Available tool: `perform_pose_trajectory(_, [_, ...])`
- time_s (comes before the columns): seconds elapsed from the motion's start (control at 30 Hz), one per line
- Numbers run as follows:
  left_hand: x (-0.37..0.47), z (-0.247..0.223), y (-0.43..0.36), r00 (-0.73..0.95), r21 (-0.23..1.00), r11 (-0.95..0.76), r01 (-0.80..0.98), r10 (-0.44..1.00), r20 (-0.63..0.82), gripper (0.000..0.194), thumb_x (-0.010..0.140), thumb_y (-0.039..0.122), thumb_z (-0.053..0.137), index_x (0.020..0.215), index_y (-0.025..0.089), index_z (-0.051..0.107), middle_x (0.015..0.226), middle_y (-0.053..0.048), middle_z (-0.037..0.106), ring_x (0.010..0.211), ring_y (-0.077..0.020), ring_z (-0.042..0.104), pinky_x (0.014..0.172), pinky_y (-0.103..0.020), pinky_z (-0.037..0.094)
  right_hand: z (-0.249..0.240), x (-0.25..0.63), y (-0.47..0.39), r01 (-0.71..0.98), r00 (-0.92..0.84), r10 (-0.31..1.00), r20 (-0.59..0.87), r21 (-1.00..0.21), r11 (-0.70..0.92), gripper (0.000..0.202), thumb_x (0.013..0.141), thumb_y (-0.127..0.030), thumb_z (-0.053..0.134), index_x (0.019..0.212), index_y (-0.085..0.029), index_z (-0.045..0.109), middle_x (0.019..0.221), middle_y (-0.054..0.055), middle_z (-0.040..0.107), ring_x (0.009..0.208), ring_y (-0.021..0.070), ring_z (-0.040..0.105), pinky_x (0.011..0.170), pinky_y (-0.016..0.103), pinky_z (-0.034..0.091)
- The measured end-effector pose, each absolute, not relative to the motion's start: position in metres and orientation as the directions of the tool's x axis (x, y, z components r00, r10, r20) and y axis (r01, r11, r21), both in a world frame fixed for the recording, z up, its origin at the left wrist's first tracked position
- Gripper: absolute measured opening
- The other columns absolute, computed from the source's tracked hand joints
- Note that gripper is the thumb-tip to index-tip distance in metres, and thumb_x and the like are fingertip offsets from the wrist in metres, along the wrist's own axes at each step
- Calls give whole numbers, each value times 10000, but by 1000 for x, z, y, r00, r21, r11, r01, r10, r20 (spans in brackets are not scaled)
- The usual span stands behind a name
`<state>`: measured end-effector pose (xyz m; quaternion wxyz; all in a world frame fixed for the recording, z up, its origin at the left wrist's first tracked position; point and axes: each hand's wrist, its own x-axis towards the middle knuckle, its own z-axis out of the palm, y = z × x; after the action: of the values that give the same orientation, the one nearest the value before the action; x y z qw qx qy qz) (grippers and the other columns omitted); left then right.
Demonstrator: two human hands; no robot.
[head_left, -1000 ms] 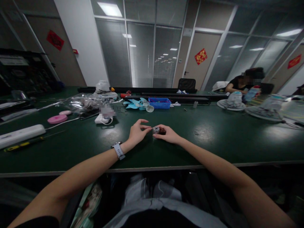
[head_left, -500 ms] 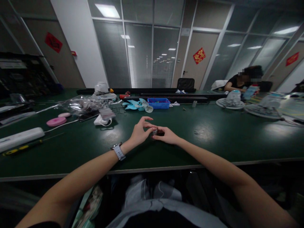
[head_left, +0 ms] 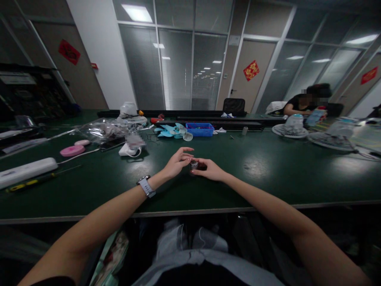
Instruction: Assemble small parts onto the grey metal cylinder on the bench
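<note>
A small dark cylindrical part with a greyish metallic sheen (head_left: pixel 194 167) is upright at the tabletop, in front of me. My right hand (head_left: pixel 210 169) grips its right side between thumb and curled fingers, which cover part of it. On the other side, my left hand (head_left: pixel 178 162) has its fingers stretched out above and beside the part, with the thumb close to its top edge. Whether that thumb touches the part I cannot tell. The part's exact kind is too small and dim to make out.
Behind my hands lie light-blue fan blades (head_left: pixel 172 130) and a blue bin (head_left: pixel 199 129). A white power strip (head_left: pixel 28 171), a yellow-handled screwdriver (head_left: pixel 31 182) and pink discs (head_left: pixel 72 150) are leftward. Fan parts (head_left: pixel 290 128) and a seated person are at right.
My left hand's thumb has drawn back slightly to the left, showing more of the part's top. My right hand keeps its hold in about the same place.
</note>
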<state>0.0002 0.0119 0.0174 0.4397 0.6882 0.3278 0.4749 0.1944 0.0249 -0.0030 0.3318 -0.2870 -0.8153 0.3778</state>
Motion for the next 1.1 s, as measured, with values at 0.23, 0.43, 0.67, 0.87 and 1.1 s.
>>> perform_pose_trajectory(0.23, [6, 11, 14, 428, 959, -252, -132, 858, 284, 480, 740, 237, 686, 1170, 159, 488, 1052, -112, 682, 1040, -235, 618, 914, -392, 446, 1, 195, 22, 236, -613, 722, 321, -798, 555, 382, 756, -340, 698, 1058, -115, 637, 960, 76, 698, 875, 195, 653, 837, 353, 497])
perform_pose_trajectory(0.43, [5, 14, 10, 349, 848, -521, 100, 816, 460, 368, 770, 272, 674, 1093, 161, 539, 1012, -88, 695, 954, -201, 657, 893, -360, 469, -1, 195, 24, 213, -626, 701, 341, -790, 574, 382, 767, -332, 689, 1081, -125, 621, 962, 72, 687, 872, 191, 648, 824, 345, 500])
perform_pose_trajectory(0.67, [8, 19, 5, 217, 710, -643, 287, 765, 606, 259, 767, 301, 676, 963, 166, 574, 827, -43, 715, 833, -188, 687, 823, -329, 499, 0, 196, 24, 258, -620, 714, 326, -774, 578, 403, 760, -363, 693, 1082, -132, 620, 975, 72, 682, 872, 189, 647, 815, 342, 506])
perform_pose_trajectory(0.87, [-4, 12, 14, 92, 708, -536, 459, 822, 563, 237, 762, 348, 674, 914, 189, 586, 918, -62, 734, 878, -216, 691, 766, -319, 492, 0, 196, 26, 265, -602, 731, 321, -784, 562, 466, 733, -364, 716, 1135, -147, 624, 1026, 81, 695, 912, 191, 658, 862, 350, 507])
perform_pose_trajectory(1.1, [-15, -9, 22, 206, 612, -367, 701, 925, 318, 266, 743, 321, 689, 982, 240, 602, 830, 0, 761, 870, -229, 692, 811, -351, 472, 2, 197, 24, 282, -566, 763, 312, -797, 535, 480, 707, -345, 742, 1129, -145, 634, 1028, 89, 704, 930, 196, 669, 891, 354, 515])
